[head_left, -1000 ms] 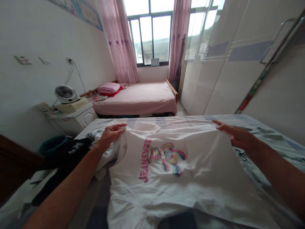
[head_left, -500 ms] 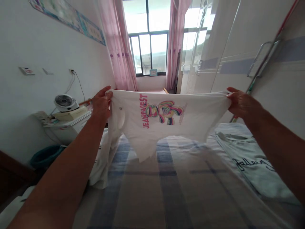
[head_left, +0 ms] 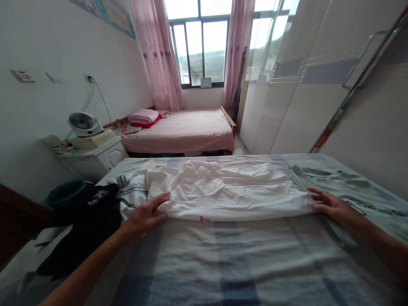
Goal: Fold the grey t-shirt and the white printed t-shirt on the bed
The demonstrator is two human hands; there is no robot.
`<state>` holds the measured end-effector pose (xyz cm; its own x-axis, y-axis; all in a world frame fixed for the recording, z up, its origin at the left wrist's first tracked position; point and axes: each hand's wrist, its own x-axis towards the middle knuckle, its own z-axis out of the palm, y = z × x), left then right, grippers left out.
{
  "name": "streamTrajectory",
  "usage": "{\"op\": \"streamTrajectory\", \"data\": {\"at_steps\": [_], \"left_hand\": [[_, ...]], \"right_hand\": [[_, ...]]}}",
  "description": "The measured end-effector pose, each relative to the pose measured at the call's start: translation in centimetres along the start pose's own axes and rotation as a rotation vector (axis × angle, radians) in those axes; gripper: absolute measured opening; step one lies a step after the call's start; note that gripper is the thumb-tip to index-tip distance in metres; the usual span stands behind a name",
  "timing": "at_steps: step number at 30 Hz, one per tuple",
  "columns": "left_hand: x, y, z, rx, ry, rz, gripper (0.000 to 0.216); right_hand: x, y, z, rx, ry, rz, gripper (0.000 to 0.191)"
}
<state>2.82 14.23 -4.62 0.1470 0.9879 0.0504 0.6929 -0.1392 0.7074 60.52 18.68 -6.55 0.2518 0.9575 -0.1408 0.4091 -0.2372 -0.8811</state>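
Observation:
A white T-shirt (head_left: 236,197) lies spread and wrinkled across the bed with the striped sheet (head_left: 191,259). Only a small bit of its pink print shows at the near edge; the rest is hidden underneath. At the shirt's left end, my left hand (head_left: 149,214) rests with fingers apart, the fingertips touching the cloth. My right hand (head_left: 330,206) is at the other end, its fingers spread beside the near corner. A pale green T-shirt (head_left: 347,187) with dark lettering lies just beyond that hand, partly covered by my forearm.
Black clothing (head_left: 86,233) and a white garment with dark stripes (head_left: 130,189) lie at the left. Behind them stand a teal bin (head_left: 65,193) and a white cabinet (head_left: 105,159) carrying a fan (head_left: 84,123). A pink bed (head_left: 191,131) is under the window; wardrobes (head_left: 299,85) line the right.
The white T-shirt, held up stretched between both hands before, has come down onto the bed with its print mostly out of sight. Both hands have lowered and loosened from its corners.

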Motion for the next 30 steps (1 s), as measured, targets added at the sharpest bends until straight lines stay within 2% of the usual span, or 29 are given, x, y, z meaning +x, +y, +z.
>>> {"op": "streamTrajectory", "data": {"at_steps": [2,3,6,8,14,16,18,20,22,25,27,30], "left_hand": [[-0.2,-0.2,0.1,0.291,0.047,0.077,0.066],[-0.2,-0.2,0.0,0.435,0.074,0.068,0.061],[0.2,0.2,-0.9,0.704,0.096,-0.062,0.039],[0.4,0.5,-2.2,0.731,0.133,-0.107,0.035],[2.2,0.2,-8.9,0.607,0.554,-0.238,0.032],[3.1,-0.4,-10.8,0.631,0.638,-0.316,0.032],[3.8,-0.7,-11.5,0.698,0.699,-0.381,0.032],[4.1,-0.4,-10.7,0.768,0.74,-0.362,0.038],[4.0,0.7,-8.4,0.799,0.728,-0.187,0.042],[3.3,2.7,-3.4,0.741,0.543,0.102,0.037],[2.9,3.7,-0.3,0.675,0.336,0.081,0.038],[2.7,3.9,2.2,0.605,0.145,-0.109,0.038]], "right_hand": [[-0.3,0.3,0.4,-0.077,0.043,-0.015,0.059],[-0.4,0.3,0.6,-0.13,0.068,-0.016,0.057],[-0.6,0.8,1.1,-0.302,0.177,-0.06,0.052],[-0.5,1.6,1.4,-0.394,0.223,-0.092,0.051],[-0.1,2.6,1.6,-0.459,0.233,-0.126,0.046],[-0.2,2.4,1.6,-0.468,0.245,-0.131,0.044],[-0.3,2.2,1.7,-0.478,0.252,-0.133,0.043],[-0.5,2.1,1.8,-0.48,0.255,-0.136,0.042],[-0.6,2.0,1.8,-0.478,0.255,-0.137,0.042],[-0.7,1.9,1.9,-0.489,0.256,-0.138,0.044],[-0.9,1.7,2.0,-0.488,0.262,-0.147,0.044],[-1.2,1.3,2.1,-0.475,0.258,-0.157,0.046]]}}
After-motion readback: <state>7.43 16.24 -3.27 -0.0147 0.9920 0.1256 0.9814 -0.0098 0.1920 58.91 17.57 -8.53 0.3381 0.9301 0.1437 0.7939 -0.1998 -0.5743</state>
